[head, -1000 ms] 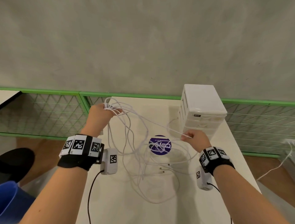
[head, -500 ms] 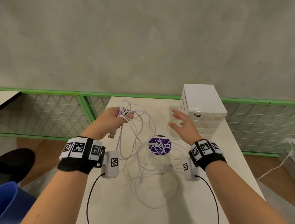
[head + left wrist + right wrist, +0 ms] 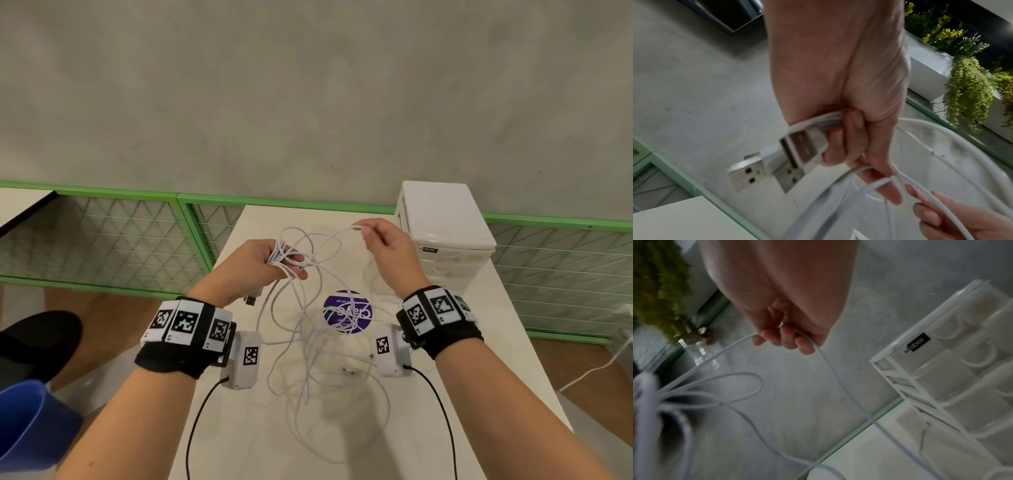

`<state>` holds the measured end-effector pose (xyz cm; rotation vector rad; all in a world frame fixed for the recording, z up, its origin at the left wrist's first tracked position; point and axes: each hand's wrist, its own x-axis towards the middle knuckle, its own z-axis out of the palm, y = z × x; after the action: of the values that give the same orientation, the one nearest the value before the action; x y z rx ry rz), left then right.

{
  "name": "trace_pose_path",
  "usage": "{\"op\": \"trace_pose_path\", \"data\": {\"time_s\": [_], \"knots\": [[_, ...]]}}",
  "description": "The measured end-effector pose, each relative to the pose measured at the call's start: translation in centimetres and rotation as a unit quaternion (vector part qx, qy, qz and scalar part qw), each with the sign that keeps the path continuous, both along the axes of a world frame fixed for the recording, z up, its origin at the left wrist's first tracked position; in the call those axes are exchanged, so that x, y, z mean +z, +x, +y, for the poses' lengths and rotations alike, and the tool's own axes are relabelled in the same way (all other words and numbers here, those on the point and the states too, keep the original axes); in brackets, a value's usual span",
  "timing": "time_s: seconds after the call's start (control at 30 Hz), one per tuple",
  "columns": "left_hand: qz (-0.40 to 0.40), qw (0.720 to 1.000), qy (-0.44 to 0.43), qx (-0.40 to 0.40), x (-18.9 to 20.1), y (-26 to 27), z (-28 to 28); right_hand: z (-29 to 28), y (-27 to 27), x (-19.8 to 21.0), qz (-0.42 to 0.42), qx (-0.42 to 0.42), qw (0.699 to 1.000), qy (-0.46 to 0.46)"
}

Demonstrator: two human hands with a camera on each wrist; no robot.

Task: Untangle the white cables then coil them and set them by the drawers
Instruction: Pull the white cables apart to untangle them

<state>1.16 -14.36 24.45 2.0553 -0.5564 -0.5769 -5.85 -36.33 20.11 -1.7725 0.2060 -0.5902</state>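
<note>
**Cables, white, tangled: both hands engaged**

Left hand (image 3: 263,260): fingers curled round a bunch of white cables (image 3: 308,329), USB plugs (image 3: 777,164) jutting below the fist. Right hand (image 3: 387,250): fingertips pinching one strand, raised above the table (image 3: 239,428). Remaining loops hang down into a heap on the tabletop, across a purple sticker (image 3: 347,311). Drawers (image 3: 445,233), white, at the table's far right corner, apart from the heap.

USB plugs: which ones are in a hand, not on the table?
The plugs jutting below the left hand, which grips their bundled cable ends; the other connectors lie loose on the table.
</note>
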Motion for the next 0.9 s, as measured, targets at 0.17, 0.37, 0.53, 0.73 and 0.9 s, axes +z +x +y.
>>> {"op": "trace_pose_path", "data": {"time_s": [0.17, 0.37, 0.53, 0.73, 0.9], "knots": [[-0.012, 1.0, -0.013, 0.023, -0.3, -0.1, -0.1, -1.4, -0.6, 0.1, 0.0, -0.018, 0.999, 0.03], [0.01, 1.0, -0.026, -0.007, -0.1, -1.0, -1.6, 0.4, -0.2, -0.5, 0.065, 0.039, 0.994, -0.082], [0.009, 0.999, -0.045, -0.017, -0.2, -1.5, -2.5, 2.1, 0.1, 0.0, 0.056, 0.087, 0.986, -0.131], [0.021, 0.998, -0.054, 0.019, -0.5, -1.1, -2.1, 0.8, -0.2, -0.3, 0.024, -0.007, 0.997, -0.073], [0.015, 0.997, -0.071, 0.029, -1.1, -0.4, -2.1, 0.9, -0.9, -1.0, 0.117, 0.059, 0.991, 0.006]]}}
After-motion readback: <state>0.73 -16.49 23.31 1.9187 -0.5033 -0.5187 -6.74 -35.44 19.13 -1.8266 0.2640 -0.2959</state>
